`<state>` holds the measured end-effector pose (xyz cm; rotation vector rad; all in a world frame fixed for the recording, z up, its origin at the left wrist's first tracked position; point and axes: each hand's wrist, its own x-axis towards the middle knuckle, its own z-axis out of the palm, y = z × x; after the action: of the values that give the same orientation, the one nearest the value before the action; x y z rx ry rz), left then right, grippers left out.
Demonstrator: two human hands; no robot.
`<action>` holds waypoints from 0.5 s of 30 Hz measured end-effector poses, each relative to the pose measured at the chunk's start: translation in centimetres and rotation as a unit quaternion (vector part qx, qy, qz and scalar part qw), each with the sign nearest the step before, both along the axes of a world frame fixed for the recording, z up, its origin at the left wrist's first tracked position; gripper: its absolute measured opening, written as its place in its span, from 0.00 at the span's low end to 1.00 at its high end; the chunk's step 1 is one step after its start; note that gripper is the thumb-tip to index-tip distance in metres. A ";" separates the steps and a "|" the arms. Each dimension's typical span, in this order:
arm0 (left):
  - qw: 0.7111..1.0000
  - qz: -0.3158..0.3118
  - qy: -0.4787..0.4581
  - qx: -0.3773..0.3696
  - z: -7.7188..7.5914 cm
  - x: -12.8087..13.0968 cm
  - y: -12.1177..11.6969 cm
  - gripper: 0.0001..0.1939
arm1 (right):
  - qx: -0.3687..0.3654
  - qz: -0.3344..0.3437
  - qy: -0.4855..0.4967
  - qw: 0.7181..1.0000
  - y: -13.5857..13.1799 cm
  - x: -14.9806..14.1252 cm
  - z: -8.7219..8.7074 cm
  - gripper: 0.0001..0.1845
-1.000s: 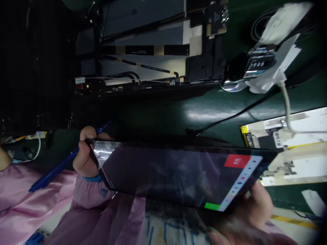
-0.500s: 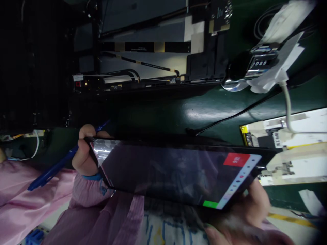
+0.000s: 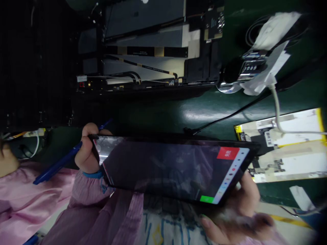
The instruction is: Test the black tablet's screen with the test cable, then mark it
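A black tablet (image 3: 158, 170) is held tilted in front of my body, between both hands. Its dark screen shows a red block, a green block and a pale strip of icons near the right end. My left hand (image 3: 88, 149) is closed around the tablet's left end, with a slim blue pen-like stick (image 3: 58, 163) also tucked between its fingers. At the other end, my right hand (image 3: 235, 211) grips the tablet's lower right edge from below; the tablet hides part of its fingers.
An opened black device (image 3: 143, 88) with ribbon cables lies at the back. At right are a shiny metal cylinder (image 3: 245, 71) wrapped in white tape, a black cable (image 3: 219, 119) and white taped panels (image 3: 293, 149). Another person's hand (image 3: 7, 161) is at the left edge.
The tablet's right end has shifted left and slightly up in view. Its left end moved a little to the right. The other person's hand shows more at the left edge.
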<state>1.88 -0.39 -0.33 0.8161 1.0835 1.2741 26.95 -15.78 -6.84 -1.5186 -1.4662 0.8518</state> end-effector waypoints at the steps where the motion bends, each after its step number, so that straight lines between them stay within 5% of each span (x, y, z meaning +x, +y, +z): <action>1: 1.000 0.002 -0.001 0.001 0.0 0.0 0.0 0.13 | 0.008 -0.002 -0.004 1.000 0.1 0.1 0.2 0.58; 8: 0.998 -0.035 -0.044 0.003 -0.2 -0.1 0.2 0.14 | 0.164 -0.036 0.045 0.985 1.0 0.0 2.2 0.50; 15: 0.998 -0.057 -0.037 0.012 -0.6 -0.7 0.5 0.16 | 0.130 -0.001 0.061 0.990 0.9 0.5 1.9 0.50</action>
<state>1.21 0.12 -0.89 0.8305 0.9520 1.2133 27.40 -14.88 -4.90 -1.2523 -1.4243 0.7074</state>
